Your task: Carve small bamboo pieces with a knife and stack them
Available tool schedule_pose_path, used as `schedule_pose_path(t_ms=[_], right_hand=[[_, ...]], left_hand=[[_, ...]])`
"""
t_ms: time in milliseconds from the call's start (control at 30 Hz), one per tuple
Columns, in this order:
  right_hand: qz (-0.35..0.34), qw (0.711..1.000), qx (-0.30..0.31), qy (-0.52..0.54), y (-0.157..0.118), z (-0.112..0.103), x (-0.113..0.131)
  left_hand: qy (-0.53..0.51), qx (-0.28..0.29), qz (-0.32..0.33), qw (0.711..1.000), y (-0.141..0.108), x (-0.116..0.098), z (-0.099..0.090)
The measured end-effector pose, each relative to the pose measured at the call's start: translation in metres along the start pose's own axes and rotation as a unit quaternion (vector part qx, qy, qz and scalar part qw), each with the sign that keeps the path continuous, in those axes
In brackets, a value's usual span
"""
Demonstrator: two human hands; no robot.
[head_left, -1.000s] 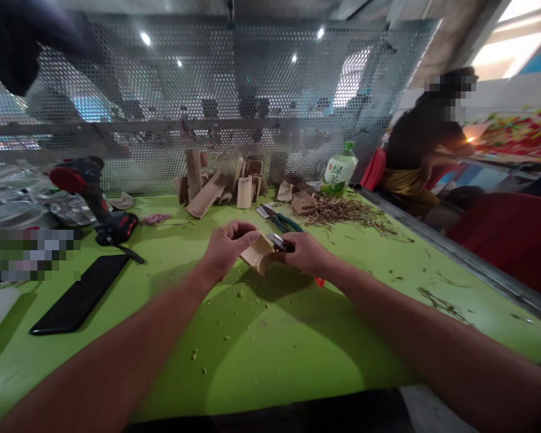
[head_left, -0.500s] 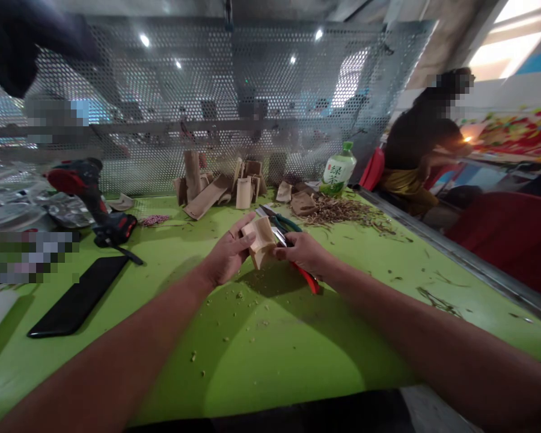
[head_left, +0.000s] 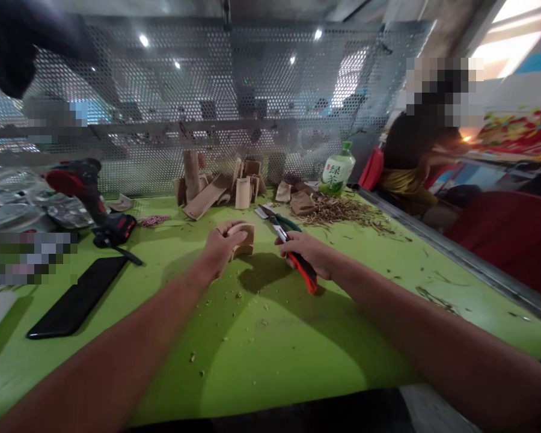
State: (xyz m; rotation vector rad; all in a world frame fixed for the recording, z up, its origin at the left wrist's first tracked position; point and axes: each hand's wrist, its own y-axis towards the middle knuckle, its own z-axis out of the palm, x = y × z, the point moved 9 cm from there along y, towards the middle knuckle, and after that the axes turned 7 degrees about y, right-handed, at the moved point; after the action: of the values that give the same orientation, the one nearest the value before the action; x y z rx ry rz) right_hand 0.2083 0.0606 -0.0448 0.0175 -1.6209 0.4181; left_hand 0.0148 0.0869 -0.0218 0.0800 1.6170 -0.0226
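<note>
A curved tan wooden piece (head_left: 244,236) was cupped in the left hand (head_left: 220,249), its fingers (head_left: 232,228) curled closed over it, above the middle of the green bench (head_left: 297,349). A red-and-black utility knife (head_left: 301,272) was gripped in the closed fingers of the right hand (head_left: 304,252). Green-handled snips (head_left: 277,219) were lying just beyond, toward the far edge.

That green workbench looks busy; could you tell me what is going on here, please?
A person's left hand grips a curved tan piece of wood, while the right hand holds a red-and-black utility knife. Green-handled pliers lie just beyond on the green workbench, near shavings and wood pieces. A co-worker sits off to the right.
</note>
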Motion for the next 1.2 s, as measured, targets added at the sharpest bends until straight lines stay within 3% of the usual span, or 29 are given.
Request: schedule_pose_path(t_ms=[233, 433, 567, 667, 767, 900, 1067, 1200], right_hand=[[-0.003, 0.991, 0.128, -0.047, -0.017, 0.025, 0.005], [0.039, 0.982, 0.155, -0.104, -0.026, 0.030, -0.001], [0.034, 0.982, 0.134, -0.125, -0.025, 0.028, 0.001], [-0.033, 0.981, 0.093, -0.165, -0.023, 0.025, 0.015], [-0.111, 0.959, 0.064, -0.253, -0.026, 0.027, 0.029], [-0.162, 0.918, 0.016, -0.363, -0.032, 0.031, 0.037], [-0.204, 0.897, 0.001, -0.393, -0.039, 0.043, 0.043], [-0.220, 0.875, 0.003, -0.431, -0.040, 0.050, 0.044]], left_hand=[[-0.054, 0.097, 0.013, 0.994, -0.007, -0.008, 0.017], [-0.038, 0.130, 0.004, 0.991, -0.007, -0.006, 0.023], [-0.082, 0.094, 0.007, 0.992, -0.007, -0.008, 0.023], [-0.145, 0.077, 0.033, 0.986, -0.008, -0.013, 0.023], [-0.184, 0.084, 0.053, 0.978, -0.009, -0.015, 0.025], [-0.167, 0.080, 0.088, 0.979, -0.009, -0.017, 0.024], [-0.141, 0.039, 0.153, 0.977, -0.009, -0.026, 0.015], [-0.155, 0.039, 0.163, 0.974, -0.011, -0.030, 0.014]])
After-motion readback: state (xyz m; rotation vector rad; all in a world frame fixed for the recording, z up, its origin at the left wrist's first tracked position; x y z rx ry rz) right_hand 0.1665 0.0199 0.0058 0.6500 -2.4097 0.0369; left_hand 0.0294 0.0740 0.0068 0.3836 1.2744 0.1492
